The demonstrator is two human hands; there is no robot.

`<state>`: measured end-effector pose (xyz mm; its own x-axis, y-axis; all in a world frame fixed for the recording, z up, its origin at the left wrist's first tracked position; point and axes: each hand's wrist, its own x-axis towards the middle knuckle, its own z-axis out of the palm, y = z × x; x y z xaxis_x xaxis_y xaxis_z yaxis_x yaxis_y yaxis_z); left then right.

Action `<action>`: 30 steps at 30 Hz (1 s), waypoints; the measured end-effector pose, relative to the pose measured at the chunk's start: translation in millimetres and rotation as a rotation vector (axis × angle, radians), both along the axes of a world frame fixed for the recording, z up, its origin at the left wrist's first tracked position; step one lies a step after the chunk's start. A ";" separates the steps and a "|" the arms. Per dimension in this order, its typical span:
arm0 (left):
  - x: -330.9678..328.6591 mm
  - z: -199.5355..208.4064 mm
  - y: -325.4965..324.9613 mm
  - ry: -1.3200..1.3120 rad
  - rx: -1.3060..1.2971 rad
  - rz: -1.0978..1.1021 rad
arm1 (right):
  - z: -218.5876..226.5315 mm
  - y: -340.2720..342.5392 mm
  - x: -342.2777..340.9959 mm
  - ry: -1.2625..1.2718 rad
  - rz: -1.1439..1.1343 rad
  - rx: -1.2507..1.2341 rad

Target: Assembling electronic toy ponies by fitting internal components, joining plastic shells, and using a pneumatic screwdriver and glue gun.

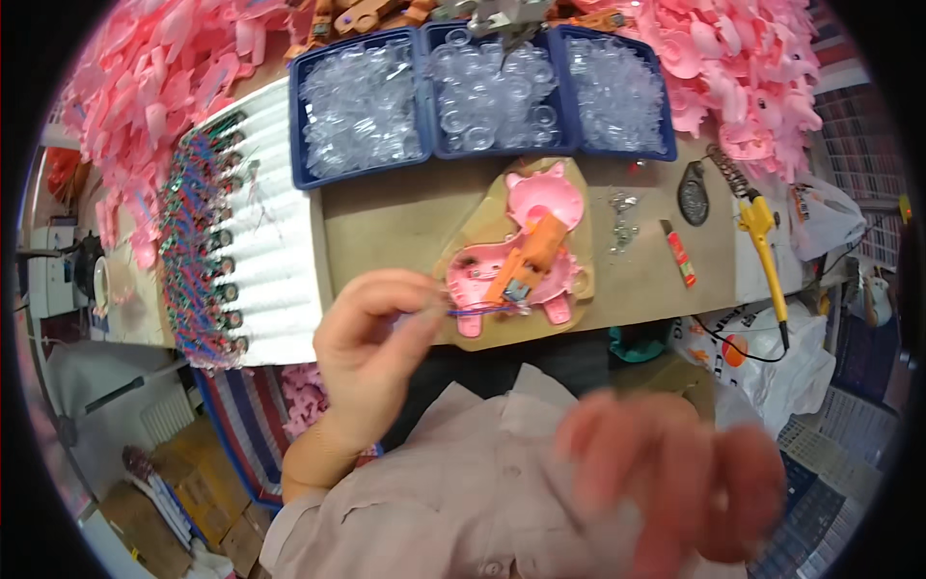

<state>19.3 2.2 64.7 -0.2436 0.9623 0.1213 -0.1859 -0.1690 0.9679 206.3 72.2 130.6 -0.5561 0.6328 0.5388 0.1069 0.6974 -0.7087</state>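
My left hand [376,333] is closed, thumb and fingertips pinching thin blue and red wires [471,311] at the near left side of a pink plastic toy shell [545,198]. The shell is shaped like an animal and lies hollow side up in a tan holder [497,220] at the table's front edge. An orange plastic part [540,246] with a small metallic piece at its lower end sits across the shell. My right hand [675,473] is raised in front of my shirt, away from the shell, and smeared by motion; I cannot make out its fingers.
Blue bins [424,159] of clear plastic parts stand behind, between heaps of pink shells [159,106]. Left, a white ridged tray [280,222] bears wired parts. Right are loose small parts [623,217], a red-labelled tube [678,256] and a yellow soldering iron [762,241] with its coil stand [728,172].
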 end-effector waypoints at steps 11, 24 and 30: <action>-1.5 4.2 16.3 -0.390 -0.218 -0.091 | 8.5 -23.7 17.4 0.122 -0.076 -0.516; -9.6 -4.4 6.6 -0.554 -0.253 -0.304 | -41.0 11.3 5.0 0.277 0.119 -1.355; -12.0 5.3 9.5 -0.587 -0.342 -0.320 | -40.3 14.1 -12.8 -0.198 -0.029 -0.076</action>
<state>7.3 11.7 70.1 0.1216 0.9577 -0.2607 -0.6771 0.2721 0.6838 193.5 86.3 90.2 -0.6269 0.6850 0.3711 0.2687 0.6372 -0.7224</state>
